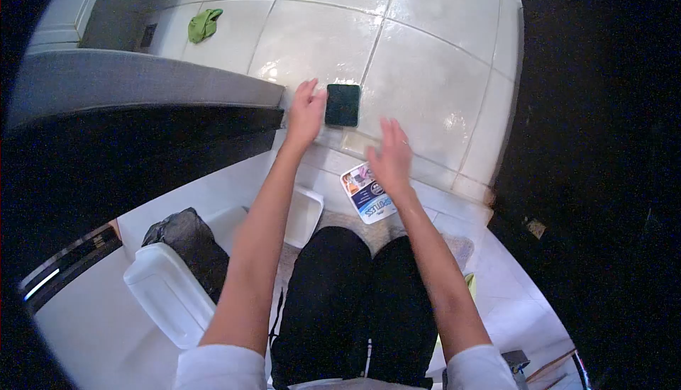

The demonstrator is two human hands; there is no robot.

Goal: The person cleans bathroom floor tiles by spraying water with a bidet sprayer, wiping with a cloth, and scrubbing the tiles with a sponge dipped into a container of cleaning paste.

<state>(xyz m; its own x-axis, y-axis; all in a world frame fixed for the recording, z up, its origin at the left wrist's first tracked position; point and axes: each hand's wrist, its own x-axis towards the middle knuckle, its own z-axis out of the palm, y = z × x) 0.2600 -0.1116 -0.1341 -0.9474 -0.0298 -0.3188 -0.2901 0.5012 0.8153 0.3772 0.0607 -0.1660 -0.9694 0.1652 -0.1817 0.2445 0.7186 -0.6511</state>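
My left hand [306,112] is raised just left of a dark green square pad [342,105], its fingers apart and nothing in them. The pad lies on the wet white tiled floor [433,71]. Slightly blurred, my right hand [391,154] is open over the ledge, beside a printed white lid [369,195] that it partly covers. A pale yellowish bar or strip [358,142] lies on the ledge between my hands. Below my left hand stands a white tray [305,216], partly hidden by my forearm.
A green cloth [204,25] lies on the tiles at the upper left, near a floor drain [147,35]. A grey panel [149,78] juts in from the left. A white container [170,294] and black bag [188,244] are at lower left. Dark surfaces flank the right.
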